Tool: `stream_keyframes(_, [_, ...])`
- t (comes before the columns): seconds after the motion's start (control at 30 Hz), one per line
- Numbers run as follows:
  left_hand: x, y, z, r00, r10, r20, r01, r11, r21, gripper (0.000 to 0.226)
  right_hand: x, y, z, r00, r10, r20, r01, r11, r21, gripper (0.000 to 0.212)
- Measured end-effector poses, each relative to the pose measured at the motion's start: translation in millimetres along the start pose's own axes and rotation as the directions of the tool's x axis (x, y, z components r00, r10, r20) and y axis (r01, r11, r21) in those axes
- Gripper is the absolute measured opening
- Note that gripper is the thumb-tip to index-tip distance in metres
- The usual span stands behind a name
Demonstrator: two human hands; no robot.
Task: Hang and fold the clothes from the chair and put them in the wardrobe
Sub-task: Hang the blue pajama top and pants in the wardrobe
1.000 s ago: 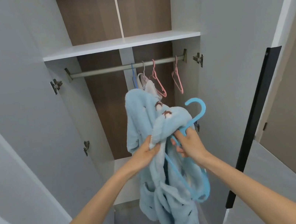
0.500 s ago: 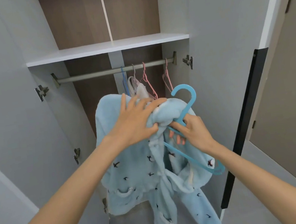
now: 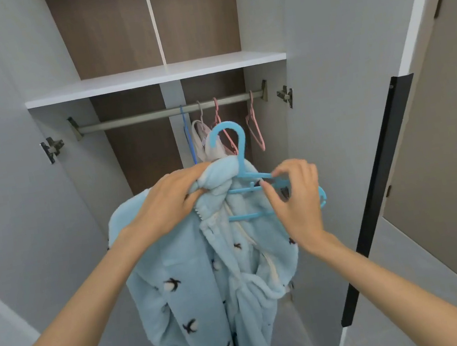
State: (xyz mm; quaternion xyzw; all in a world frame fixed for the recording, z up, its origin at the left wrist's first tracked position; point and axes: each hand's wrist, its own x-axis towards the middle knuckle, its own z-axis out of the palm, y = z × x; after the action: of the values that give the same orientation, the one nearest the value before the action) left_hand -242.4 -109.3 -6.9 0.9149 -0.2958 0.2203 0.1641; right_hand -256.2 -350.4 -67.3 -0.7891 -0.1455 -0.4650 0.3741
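Light-blue fleece robe (image 3: 196,282) hangs in the open wardrobe doorway, below the rail (image 3: 134,118) and not on it. Left hand (image 3: 171,199) grips a bunched wad of collar below the rail's middle. Right hand (image 3: 297,200) pinches the bare right arm of the blue hanger (image 3: 243,152), fingers curled round it. The hook is upright just under the rail and clear of it.

Risks, as judged:
- Robe looks loaded on one side of the hanger only. If the left hand lets go now, the heavy fleece likely tips the hanger and slides off.
- Collar is wadded rather than spread, so it may hang crooked or slip.
- Below the rail's right half it is crowded: two pink hangers (image 3: 257,135), a dark blue one (image 3: 187,137) and a pale garment (image 3: 204,143). The rising hook could snag one or knock it loose.
- The loose belt knot well below the rail could catch as the robe goes in.

Hidden or unclear:
- The hanger's left arm is buried in fabric; cannot tell whether it sits inside a shoulder.
- Robe hem is cut off at the bottom edge.
- Pale garment is mostly behind the hook and robe; its type is unclear.
- The chair is out of view.
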Motion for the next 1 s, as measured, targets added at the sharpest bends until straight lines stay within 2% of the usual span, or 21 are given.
stream_keyframes(0.03, [-3, -4, -2, 1.0, -0.012, -0.015, 0.012, 1.0, -0.007, 0.043, -14, 1, 2, 0.999, -0.032, 0.014, 0.032, 0.999, 0.023, 0.012])
stream_keyframes(0.07, [-6, -5, -5, 0.999, -0.02, -0.032, 0.02, 1.0, -0.019, 0.042, -29, 4, 7, 0.991, -0.058, 0.124, 0.052, 0.997, 0.058, 0.013])
stream_keyframes(0.1, [-9, -6, -7, 0.998, -0.028, -0.048, 0.026, 0.999, -0.034, 0.042, -42, 6, 13, 0.946, -0.053, 0.319, 0.027, 0.996, 0.086, 0.014])
stream_keyframes(0.13, [-10, -6, -10, 0.998, -0.034, -0.062, 0.03, 0.998, -0.052, 0.042, -55, 9, 20, 0.841, -0.023, 0.541, -0.026, 0.996, 0.084, 0.015])
stream_keyframes(0.17, [-11, -6, -12, 0.997, -0.038, -0.073, 0.032, 0.997, -0.071, 0.042, -66, 11, 27, 0.685, 0.015, 0.729, -0.073, 0.996, 0.047, 0.025])
stream_keyframes(0.2, [-11, -7, -15, 0.996, -0.041, -0.08, 0.034, 0.996, -0.088, 0.041, -74, 14, 36, 0.527, 0.041, 0.849, -0.095, 0.995, 0.011, 0.039])
stream_keyframes(0.23, [-12, -8, -17, 0.996, -0.043, -0.084, 0.035, 0.995, -0.098, 0.04, -80, 16, 44, 0.408, 0.052, 0.912, -0.101, 0.995, -0.011, 0.05])
stream_keyframes(0.3, [-14, -11, -21, 0.995, -0.046, -0.085, 0.038, 0.994, -0.099, 0.039, -84, 19, 57, 0.267, 0.038, 0.963, -0.087, 0.996, -0.015, 0.058])
stream_keyframes(0.37, [-18, -16, -25, 0.994, -0.053, -0.091, 0.044, 0.995, -0.094, 0.039, -84, 20, 68, 0.148, 0.028, 0.989, 0.004, 1.0, -0.029, 0.042])
stream_keyframes(0.43, [-24, -22, -29, 0.993, -0.064, -0.1, 0.054, 0.994, -0.093, 0.037, -84, 21, 76, 0.076, 0.067, 0.995, 0.269, 0.959, -0.085, 0.024])
stream_keyframes(0.5, [-31, -29, -33, 0.991, -0.081, -0.106, 0.072, 0.994, -0.088, 0.038, -80, 31, 82, 0.117, 0.118, 0.986, 0.527, 0.834, -0.162, 0.028])
stream_keyframes(0.57, [-39, -39, -35, 0.991, -0.099, -0.089, 0.093, 0.993, -0.071, 0.036, -68, 42, 83, 0.217, 0.167, 0.962, 0.617, 0.74, -0.267, 0.029])
stream_keyframes(0.63, [-47, -50, -34, 0.993, -0.107, -0.04, 0.106, 0.994, -0.029, 0.031, -51, 51, 79, 0.379, 0.098, 0.92, 0.635, 0.696, -0.335, 0.022])
stream_keyframes(0.73, [-60, -69, -29, 0.989, -0.144, 0.016, 0.144, 0.989, 0.017, 0.034, -29, 68, 69, 0.447, 0.114, 0.887, 0.649, 0.642, -0.409, 0.038])
stream_keyframes(0.87, [-78, -95, -16, 0.973, -0.217, 0.076, 0.207, 0.971, 0.121, 0.044, -11, 78, 49, 0.582, 0.015, 0.813, 0.694, 0.512, -0.506, 0.032])
stream_keyframes(1.0, [-79, -100, 5, 0.966, -0.237, 0.102, 0.211, 0.954, 0.213, 0.044, 9, 66, 46, 0.621, -0.011, 0.784, 0.661, 0.545, -0.516, 0.032])
